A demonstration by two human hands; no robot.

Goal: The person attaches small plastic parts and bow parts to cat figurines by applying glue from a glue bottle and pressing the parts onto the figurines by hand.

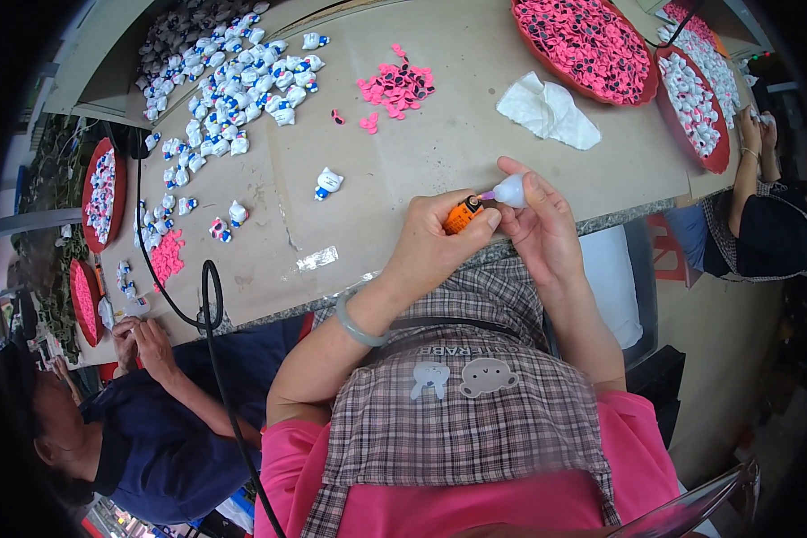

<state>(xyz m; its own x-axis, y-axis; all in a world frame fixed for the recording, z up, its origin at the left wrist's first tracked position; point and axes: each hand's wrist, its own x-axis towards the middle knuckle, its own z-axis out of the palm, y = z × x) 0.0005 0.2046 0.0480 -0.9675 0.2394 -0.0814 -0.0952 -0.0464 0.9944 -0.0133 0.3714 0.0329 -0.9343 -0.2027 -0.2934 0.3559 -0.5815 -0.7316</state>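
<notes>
My left hand (435, 235) is closed around a small orange-and-black bottle (463, 215), held just above the table's front edge. Beside it, my right hand (547, 224) grips a small white squeeze bottle (509, 191). The purple nozzle (486, 195) of the white bottle points left and meets the top of the orange one; whether it goes inside is too small to tell. A white cat-shaped figurine (328, 183) with blue parts lies on the table to the left of my hands. Farther off is a loose pile of pink pieces (398, 88), some with dark faces.
Many white-and-blue figurines (242, 81) spread across the far left. A crumpled white cloth (547, 109) lies near a red basin (518, 11) full of pink pieces. A black cable (208, 305) hangs at left. Co-workers sit left (170, 439) and right (753, 215).
</notes>
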